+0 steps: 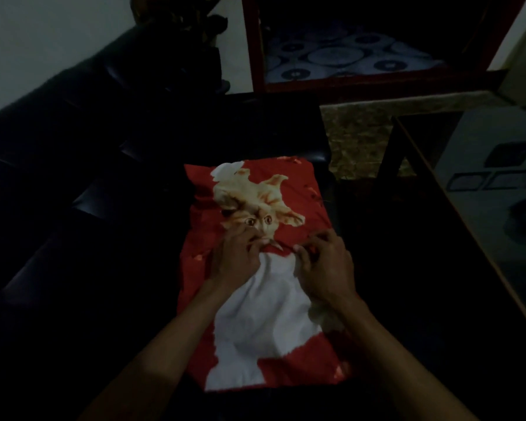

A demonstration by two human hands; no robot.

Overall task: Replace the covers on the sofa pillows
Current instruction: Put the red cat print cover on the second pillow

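Observation:
A red pillow cover (310,205) printed with an orange kitten lies flat on the dark sofa seat (104,268) in front of me. A white patch (264,317) runs down its near half; whether it is print or the pillow inside I cannot tell. My left hand (234,259) pinches the fabric near the kitten's face at the cover's middle. My right hand (325,268) grips the fabric a little to the right, fingers curled on a fold. Both forearms reach in from the bottom edge.
The room is dim. A dark sofa backrest (73,110) rises on the left. A glass-topped table (480,189) stands close on the right, with a patterned rug (359,141) beyond it. A red-framed opening (346,86) and a dark plant (195,28) are at the back.

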